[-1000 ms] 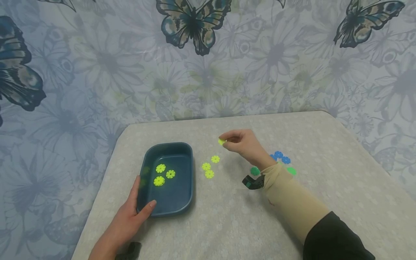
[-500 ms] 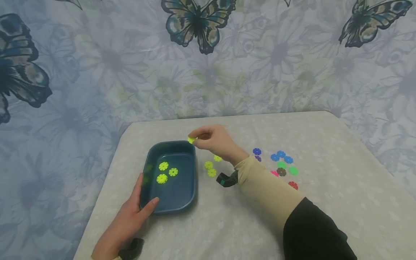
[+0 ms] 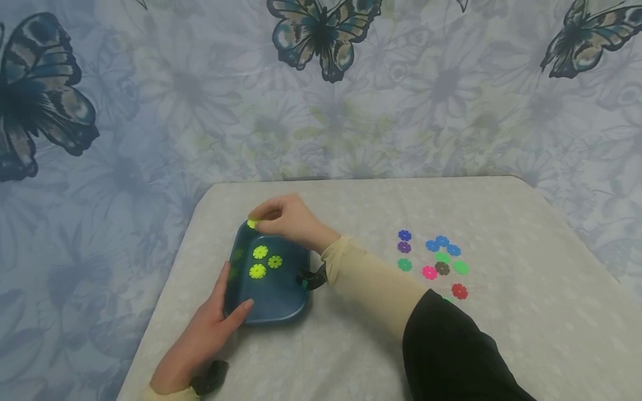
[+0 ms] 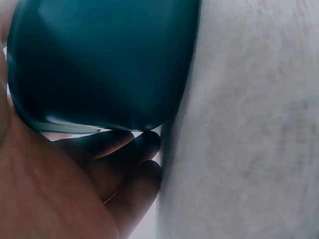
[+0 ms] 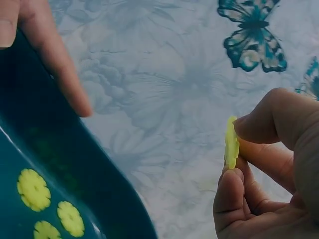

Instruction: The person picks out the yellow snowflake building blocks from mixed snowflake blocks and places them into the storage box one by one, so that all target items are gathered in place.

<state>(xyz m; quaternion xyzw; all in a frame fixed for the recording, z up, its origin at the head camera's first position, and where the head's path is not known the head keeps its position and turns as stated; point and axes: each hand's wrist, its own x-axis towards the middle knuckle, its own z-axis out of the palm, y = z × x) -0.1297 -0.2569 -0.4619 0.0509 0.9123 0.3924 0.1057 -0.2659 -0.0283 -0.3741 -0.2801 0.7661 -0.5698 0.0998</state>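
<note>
My right hand [image 3: 293,220] pinches a yellow notched plastic disc [image 3: 252,223] between thumb and fingers, over the far left corner of a dark blue tray [image 3: 278,303]. Seen edge-on in the right wrist view, the held disc [image 5: 231,144] stands upright. Several similar yellow discs [image 3: 258,271] lie on the tray's floor. At the tray's near left side, my left hand [image 3: 200,328] holds it, thumb over the rim and fingers along the outer wall. In the left wrist view those fingers [image 4: 127,191] curl under the tray's edge. My right forearm covers the table just right of the tray.
On the right of the cloth-covered table [image 3: 526,334] lie loose discs: purple [image 3: 404,247], blue [image 3: 442,240], green [image 3: 404,264], pink [image 3: 429,272], brown [image 3: 442,268] and red [image 3: 459,291]. A wall with butterfly patterns [image 3: 321,128] rises behind the table.
My right hand has carried the yellow disc leftward from above the table to over the tray. Its forearm now hides the yellow discs beside the tray. My left hand keeps its hold.
</note>
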